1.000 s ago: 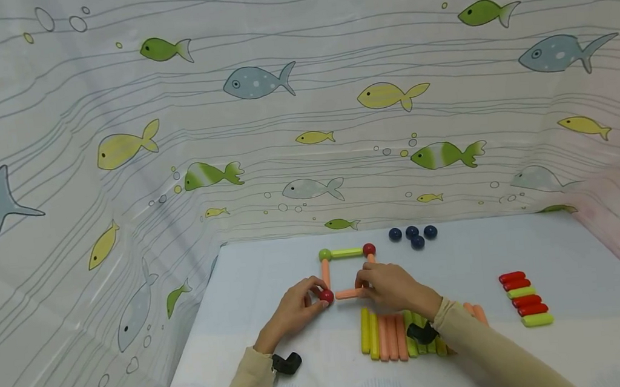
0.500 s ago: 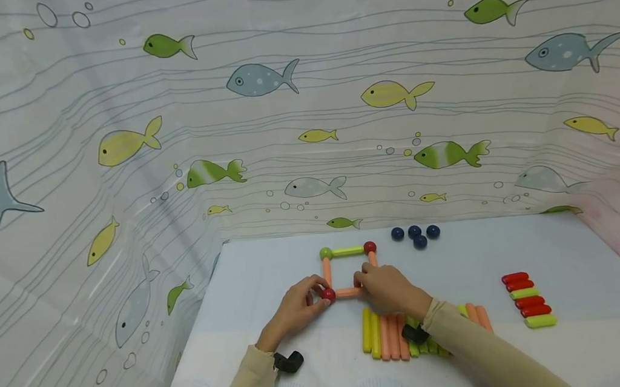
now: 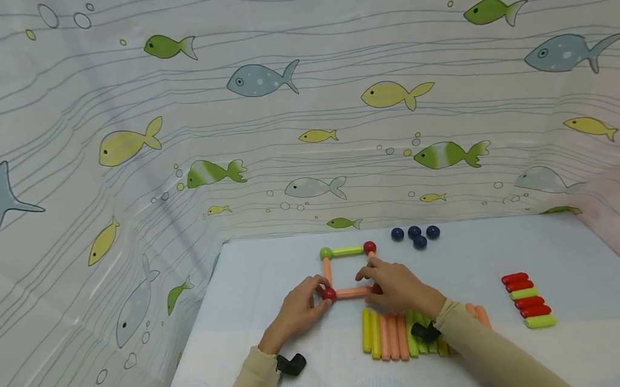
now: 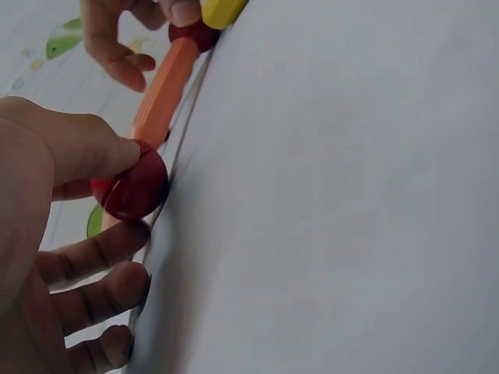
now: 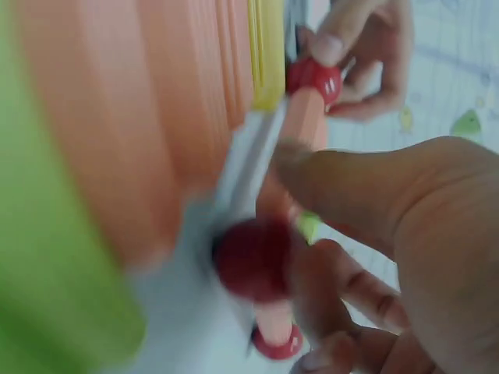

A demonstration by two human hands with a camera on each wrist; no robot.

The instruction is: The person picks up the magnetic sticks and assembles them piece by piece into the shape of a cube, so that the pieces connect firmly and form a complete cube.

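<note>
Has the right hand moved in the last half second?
Yes, the right hand has shifted slightly rightward in the head view, judged against the yellow sticks.

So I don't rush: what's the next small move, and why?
I'd probably lift the right grip clear of the near-right red ball and check its seating: it's partly covered in the head view and blurred in the right wrist view, while the left grip holds the near-left red ball.

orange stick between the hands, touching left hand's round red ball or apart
Touching: left wrist view shows orange stick meeting round red ball.
</note>
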